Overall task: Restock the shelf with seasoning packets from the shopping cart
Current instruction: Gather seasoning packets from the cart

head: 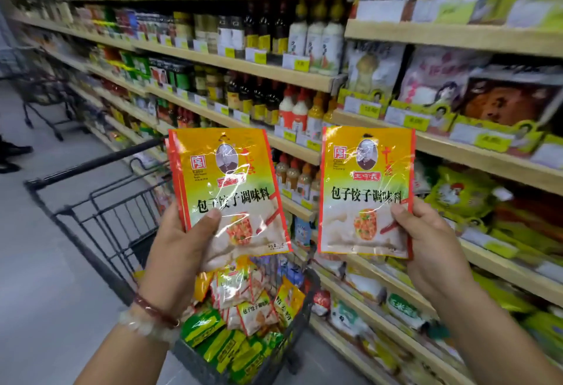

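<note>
Head view: the left hand [179, 244] and right hand [426, 238] each pinch one seasoning packet [227, 189] by its lower edge, above the shopping cart [100, 201]. Such thin grips on slick film could slip while reaching toward the shelf [487, 153] beyond the right hand.

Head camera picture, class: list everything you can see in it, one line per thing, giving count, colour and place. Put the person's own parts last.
Held seasoning packets: two, orange-yellow with red edges, one in each hand, upright above the cart.
Shopping cart: one, dark metal, centre-left in the aisle.
Packets in the cart: many, yellow, green and white, piled loosely.
Shelves: several tiers, light wood, along the right side.
Bottles: many, dark and white, on the middle shelves.
Bagged goods: many, mostly yellow-green, on the right shelves.
Second cart: one, dark, far left, blurred.
Left hand: wears two bracelets, holds one packet.
Right hand: holds the other packet.
</note>
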